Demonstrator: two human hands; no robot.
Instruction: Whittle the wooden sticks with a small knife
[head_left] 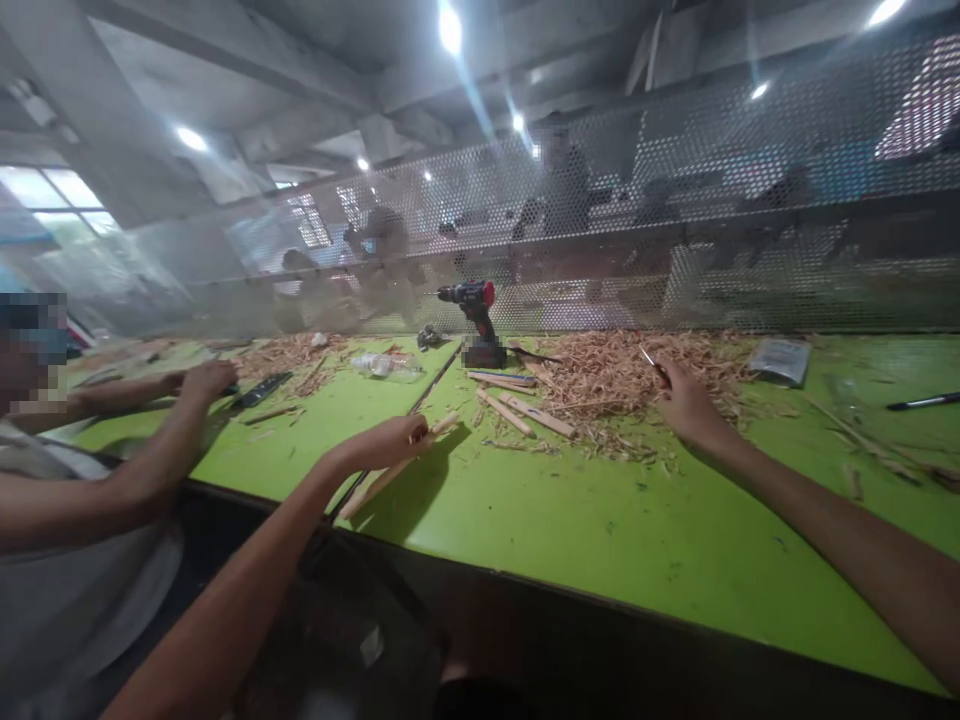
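My left hand is closed around a pale wooden strip. One end of the strip shows beyond the fingers, and the other slopes down to the table's front edge. My right hand grips a slim tool with a bright, thin tip, which looks like a small carving knife. Its handle is mostly hidden by the fingers. Behind it and to its left spreads a heap of curled wood shavings. Between my hands lie a flat piece of wood and a thinner wooden stick.
A cordless drill stands upright near the perforated metal screen. A clear plastic bottle lies left of it. A silvery packet and a black pen lie at right. A co-worker's hands are at far left.
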